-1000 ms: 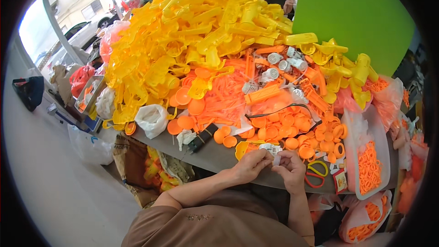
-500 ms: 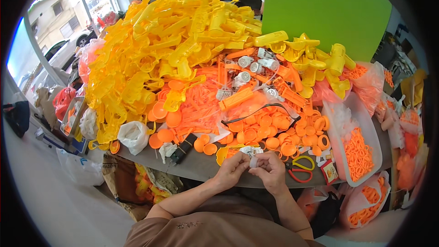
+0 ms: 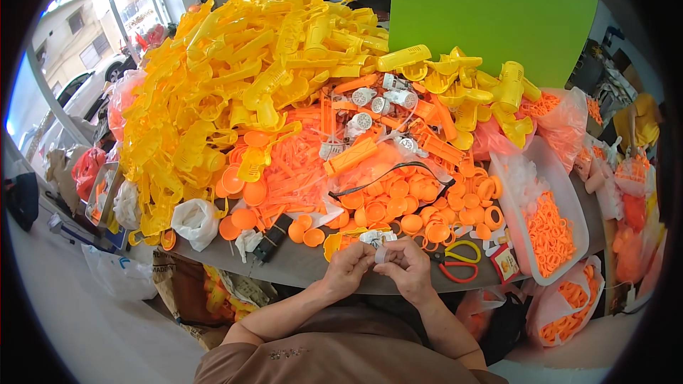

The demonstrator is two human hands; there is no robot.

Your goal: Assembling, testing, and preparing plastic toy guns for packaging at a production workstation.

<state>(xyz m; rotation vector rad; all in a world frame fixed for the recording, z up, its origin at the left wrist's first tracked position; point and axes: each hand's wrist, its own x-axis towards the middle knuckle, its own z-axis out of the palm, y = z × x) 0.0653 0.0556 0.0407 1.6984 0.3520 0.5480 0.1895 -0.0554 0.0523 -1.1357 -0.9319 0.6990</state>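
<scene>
Close together at the table's front edge are my two hands. My right hand (image 3: 408, 267) is closed, pinching a small translucent whitish piece (image 3: 381, 255) between thumb and fingers. My left hand (image 3: 348, 268) has its fingers pressed together, with the tips against or very near that piece's left side. Whatever is between the left fingertips is too small to make out. Just beyond the hands, a yellow plastic shell (image 3: 333, 245) lies on the table with a white part (image 3: 377, 237) beside or in it, partly hidden by my fingers.
Yellow shells (image 3: 235, 64) form a tall heap at left. Orange cups (image 3: 388, 206) and strips (image 3: 295, 160) fill the middle. Scissors (image 3: 461, 262), a small red-and-yellow box (image 3: 505, 264) and a clear tub (image 3: 578, 242) of orange rings stand right. A black device (image 3: 272, 239) lies left. A green panel (image 3: 491, 21) rises behind.
The whole view has shifted a little, so the scene sits further left. My hands stay together with the whitish piece, their fingers slightly changed. More of a person at the back shows.
</scene>
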